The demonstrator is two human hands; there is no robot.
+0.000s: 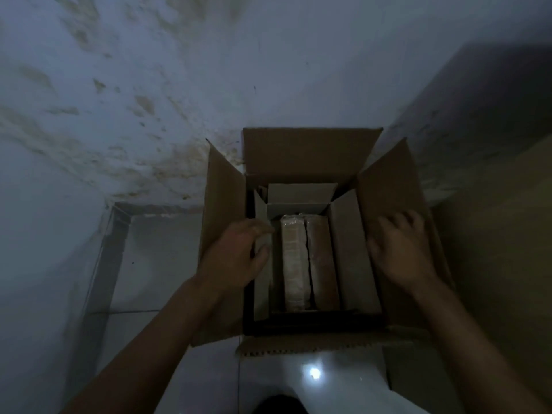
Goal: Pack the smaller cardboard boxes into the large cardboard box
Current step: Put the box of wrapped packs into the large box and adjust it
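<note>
A large cardboard box (310,153) stands open on the floor, its four flaps spread outward. Inside it sits a smaller open cardboard box (349,249) with its own flaps raised. Two long taped packages (294,264) lie side by side within that inner box. My left hand (236,255) pinches the inner box's left flap (262,282) between thumb and fingers. My right hand (403,246) rests with spread fingers on the large box's right flap (388,186), holding nothing.
A stained white wall (134,85) rises behind the box, with a metal frame (113,234) at its foot on the left. A dark wall or panel (493,144) stands to the right. The glossy tiled floor (313,375) reflects a light in front.
</note>
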